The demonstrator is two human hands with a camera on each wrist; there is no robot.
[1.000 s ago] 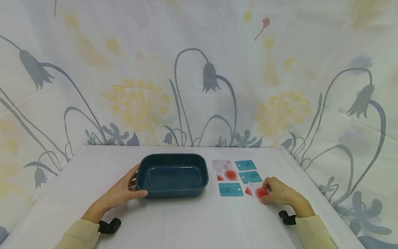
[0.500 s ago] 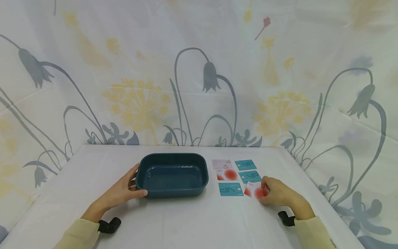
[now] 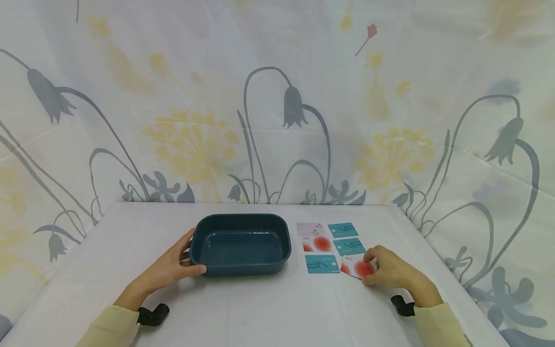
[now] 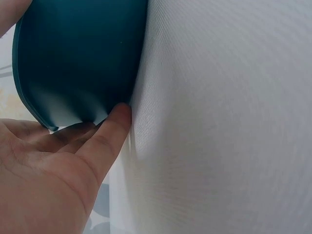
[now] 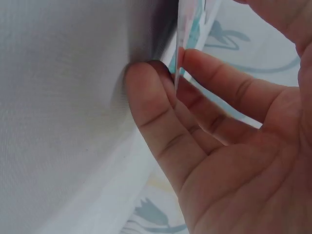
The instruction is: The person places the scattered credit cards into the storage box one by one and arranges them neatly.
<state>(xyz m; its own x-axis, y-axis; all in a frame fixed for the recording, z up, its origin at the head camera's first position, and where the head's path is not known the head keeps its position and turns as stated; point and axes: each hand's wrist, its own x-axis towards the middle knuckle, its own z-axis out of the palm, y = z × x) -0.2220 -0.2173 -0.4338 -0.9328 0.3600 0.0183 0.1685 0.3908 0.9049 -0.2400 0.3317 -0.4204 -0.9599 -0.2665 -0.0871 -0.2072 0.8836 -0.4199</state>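
A dark teal rectangular box point(image 3: 240, 268) stands at the middle of the table. My left hand point(image 3: 166, 266) holds its left end, thumb at the front corner and other fingers along the side; in the left wrist view the fingertips point(image 4: 121, 113) meet the wall low down by the cloth. To the right, my right hand point(image 3: 392, 271) pinches the right end of a white card with red circles point(image 3: 358, 266). That card point(image 5: 183, 34) shows nearly edge-on in the right wrist view, slightly raised, between thumb and fingers.
Left of the held card lies a teal VIP card point(image 3: 322, 264). Behind are two more teal cards point(image 3: 342, 230), another red-circle card point(image 3: 318, 244) and a pale pink card point(image 3: 310, 228) touching it. A white cloth point(image 3: 260, 313) covers the table; a flower-patterned curtain point(image 3: 277, 154) hangs behind.
The right hand and its card have shifted only slightly, the card lying a little differently at its near edge. The left hand and the box have stayed put.
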